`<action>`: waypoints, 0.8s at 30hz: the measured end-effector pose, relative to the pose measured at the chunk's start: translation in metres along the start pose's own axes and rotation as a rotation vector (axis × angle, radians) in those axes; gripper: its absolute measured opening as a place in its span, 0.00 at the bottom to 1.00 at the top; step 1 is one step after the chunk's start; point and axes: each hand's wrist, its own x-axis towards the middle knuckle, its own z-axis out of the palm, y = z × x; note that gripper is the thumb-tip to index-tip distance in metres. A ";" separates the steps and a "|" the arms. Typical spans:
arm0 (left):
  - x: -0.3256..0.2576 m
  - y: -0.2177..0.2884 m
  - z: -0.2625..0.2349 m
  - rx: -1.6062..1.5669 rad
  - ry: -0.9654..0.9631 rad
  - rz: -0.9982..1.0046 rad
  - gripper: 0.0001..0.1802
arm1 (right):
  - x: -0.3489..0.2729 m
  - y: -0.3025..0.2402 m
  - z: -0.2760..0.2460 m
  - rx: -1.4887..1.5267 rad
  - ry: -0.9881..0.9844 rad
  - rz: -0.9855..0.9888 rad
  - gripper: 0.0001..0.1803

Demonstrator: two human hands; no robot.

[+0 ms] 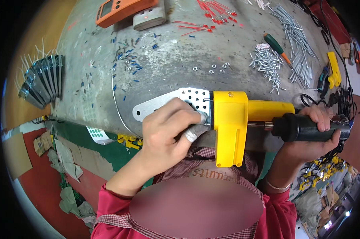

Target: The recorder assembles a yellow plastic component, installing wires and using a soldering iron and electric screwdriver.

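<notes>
The grey bench (168,67) fills most of my view, scattered with small parts. At its near edge lies a yellow plastic housing (229,127) joined to a perforated metal plate (164,104) that points to my left. My left hand (170,133) is curled over the plate where it meets the housing, fingers closed and pressing it down, one fingertip wrapped in tape. My right hand (313,133) is closed tight around the black handle of a screwdriver (303,127), whose shaft runs level into the side of the housing. Farther back lie an orange meter (122,10), a green-handled screwdriver (277,46), a heap of screws (267,63) and long nails (297,44), and a few nuts (215,68).
</notes>
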 end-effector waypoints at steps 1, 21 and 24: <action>0.002 0.000 0.000 -0.025 0.022 -0.042 0.10 | 0.000 0.000 0.000 0.000 0.009 -0.008 0.18; 0.002 -0.009 -0.004 -0.058 -0.094 0.058 0.12 | 0.000 0.004 0.009 0.043 -0.010 -0.009 0.17; 0.001 -0.005 -0.008 -0.018 -0.127 0.050 0.14 | 0.000 0.004 0.015 -0.032 0.031 -0.022 0.16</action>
